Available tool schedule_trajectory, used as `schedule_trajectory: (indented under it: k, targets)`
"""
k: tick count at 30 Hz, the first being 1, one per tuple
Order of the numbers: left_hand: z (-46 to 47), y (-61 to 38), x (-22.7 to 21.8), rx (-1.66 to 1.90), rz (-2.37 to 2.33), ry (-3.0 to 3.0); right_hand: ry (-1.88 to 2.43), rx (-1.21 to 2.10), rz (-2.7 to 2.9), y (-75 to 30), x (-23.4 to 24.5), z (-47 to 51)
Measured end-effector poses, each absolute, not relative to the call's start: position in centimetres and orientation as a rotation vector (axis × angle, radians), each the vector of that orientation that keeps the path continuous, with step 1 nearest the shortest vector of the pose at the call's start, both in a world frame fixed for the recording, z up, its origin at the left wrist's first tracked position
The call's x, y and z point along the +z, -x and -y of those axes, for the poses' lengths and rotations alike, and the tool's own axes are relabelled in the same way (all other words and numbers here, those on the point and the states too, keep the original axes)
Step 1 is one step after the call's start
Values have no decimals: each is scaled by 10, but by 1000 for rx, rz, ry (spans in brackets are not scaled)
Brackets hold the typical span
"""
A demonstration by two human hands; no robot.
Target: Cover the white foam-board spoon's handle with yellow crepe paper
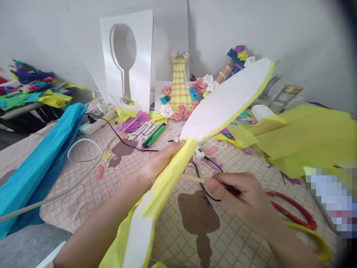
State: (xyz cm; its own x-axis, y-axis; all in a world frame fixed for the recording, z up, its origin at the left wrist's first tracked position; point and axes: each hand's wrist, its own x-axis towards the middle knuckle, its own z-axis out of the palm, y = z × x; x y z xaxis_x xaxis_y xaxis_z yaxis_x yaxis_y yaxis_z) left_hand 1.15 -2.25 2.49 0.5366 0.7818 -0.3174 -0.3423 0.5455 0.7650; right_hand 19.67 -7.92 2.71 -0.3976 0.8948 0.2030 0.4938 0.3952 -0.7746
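My left hand (160, 160) is closed round the narrow neck of a white guitar-shaped foam cutout (223, 102), where yellow tissue paper (167, 178) is wrapped around it. The cutout's wide body points up and to the right, edged in yellow. My right hand (242, 199) pinches a thin wooden stick (192, 178), whose tip touches the yellow paper on the neck. The cutout's lower end (138, 238) runs out past the bottom of the view.
A finished yellow guitar with paper roses (180, 93) and a white foam sheet with a guitar-shaped hole (129, 59) lean on the wall. Blue tissue (39, 163) lies left, yellow tissue (304, 141) right. Markers (145, 130), black cable (125, 141), red scissors (295, 212) on the patterned table.
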Motion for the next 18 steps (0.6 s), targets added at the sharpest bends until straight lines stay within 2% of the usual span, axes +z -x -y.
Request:
schedule_trajectory:
  k: [11, 18]
  targets:
    - [24, -10, 23, 814, -800, -814, 1227, 1019, 2016, -199, 27, 79]
    - [24, -11, 27, 755, -808, -777, 1165, 900, 1921, -199, 25, 79]
